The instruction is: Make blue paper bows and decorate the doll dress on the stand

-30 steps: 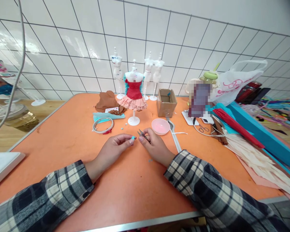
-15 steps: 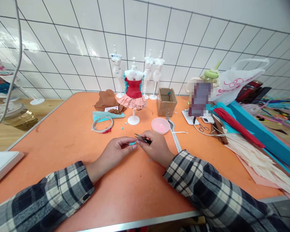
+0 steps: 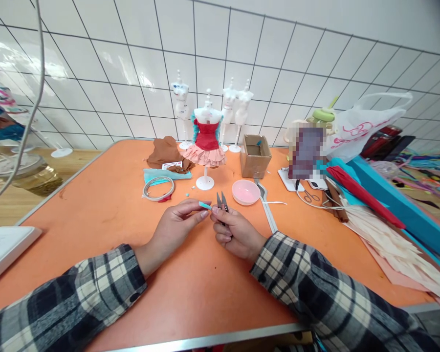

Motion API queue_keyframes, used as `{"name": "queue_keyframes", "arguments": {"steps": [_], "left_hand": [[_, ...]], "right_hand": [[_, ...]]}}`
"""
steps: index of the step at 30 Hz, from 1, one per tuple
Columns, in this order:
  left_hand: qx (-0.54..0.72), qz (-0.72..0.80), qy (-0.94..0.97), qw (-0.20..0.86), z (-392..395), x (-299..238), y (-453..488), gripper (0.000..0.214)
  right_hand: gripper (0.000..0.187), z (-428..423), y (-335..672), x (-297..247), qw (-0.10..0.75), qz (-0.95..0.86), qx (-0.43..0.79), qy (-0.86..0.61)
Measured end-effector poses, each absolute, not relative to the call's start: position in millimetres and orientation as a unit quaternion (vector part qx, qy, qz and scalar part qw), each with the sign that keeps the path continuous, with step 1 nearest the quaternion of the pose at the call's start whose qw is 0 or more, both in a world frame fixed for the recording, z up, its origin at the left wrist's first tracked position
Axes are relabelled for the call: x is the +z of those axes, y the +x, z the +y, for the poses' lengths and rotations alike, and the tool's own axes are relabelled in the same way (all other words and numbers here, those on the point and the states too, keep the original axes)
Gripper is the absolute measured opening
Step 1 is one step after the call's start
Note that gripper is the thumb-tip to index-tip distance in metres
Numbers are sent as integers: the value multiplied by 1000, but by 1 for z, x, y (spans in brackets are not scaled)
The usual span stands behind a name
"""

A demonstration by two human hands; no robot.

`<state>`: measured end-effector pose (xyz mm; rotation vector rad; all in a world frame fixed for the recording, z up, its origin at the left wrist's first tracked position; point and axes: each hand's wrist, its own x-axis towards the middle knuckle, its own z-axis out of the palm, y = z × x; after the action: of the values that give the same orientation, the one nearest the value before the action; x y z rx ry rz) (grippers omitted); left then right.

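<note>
Between the thumb and fingers of my left hand (image 3: 181, 220) is a small strip of turquoise material (image 3: 205, 205). My right hand (image 3: 240, 232) grips a pair of thread snips (image 3: 222, 201), its two blades apart and pointing away from me. The right thumb and forefinger reach the strip's right end; whether they pinch it I cannot tell. Behind my hands stands a small white dress form (image 3: 205, 182) in a red bodice and a pink ruffled skirt. Right of the snips sits a pink bowl (image 3: 246, 192).
A cardboard box (image 3: 255, 156) and several bare dress forms (image 3: 241, 110) stand at the back. Left lie a roll of tape (image 3: 159, 189) and brown fabric (image 3: 164, 152). On the right are scissors (image 3: 311, 196), cream fabric strips (image 3: 385, 239) and a plastic bag (image 3: 363, 128).
The snips have swung from pointing left to pointing away from me, with their blades now apart. More of the turquoise strip shows between my hands. The view has shifted slightly.
</note>
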<state>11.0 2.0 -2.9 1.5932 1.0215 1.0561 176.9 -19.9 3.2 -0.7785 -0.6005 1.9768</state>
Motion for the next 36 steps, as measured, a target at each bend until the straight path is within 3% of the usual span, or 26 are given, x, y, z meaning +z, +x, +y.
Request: {"name": "queue_keyframes", "arguments": {"steps": [9, 12, 17, 21, 23, 27, 36], "left_hand": [[454, 380, 656, 468, 3, -2, 9, 14], [448, 412, 641, 467, 3, -1, 10, 16], [402, 452, 648, 464, 2, 0, 9, 22], [373, 466, 676, 433, -1, 2, 9, 22], [363, 475, 690, 409, -2, 3, 9, 21], [347, 465, 713, 393, -2, 3, 9, 22], [357, 456, 668, 468, 6, -4, 5, 24]], "right_hand": [[27, -25, 173, 0, 416, -205, 837, -290], [25, -23, 176, -2, 446, -201, 822, -292], [31, -21, 183, -2, 500, -389, 666, -393], [40, -22, 182, 1, 470, -576, 470, -477], [31, -22, 181, 0, 452, -603, 428, -499], [14, -18, 181, -5, 452, -602, 428, -500], [24, -14, 191, -5, 458, -613, 430, -480]]}}
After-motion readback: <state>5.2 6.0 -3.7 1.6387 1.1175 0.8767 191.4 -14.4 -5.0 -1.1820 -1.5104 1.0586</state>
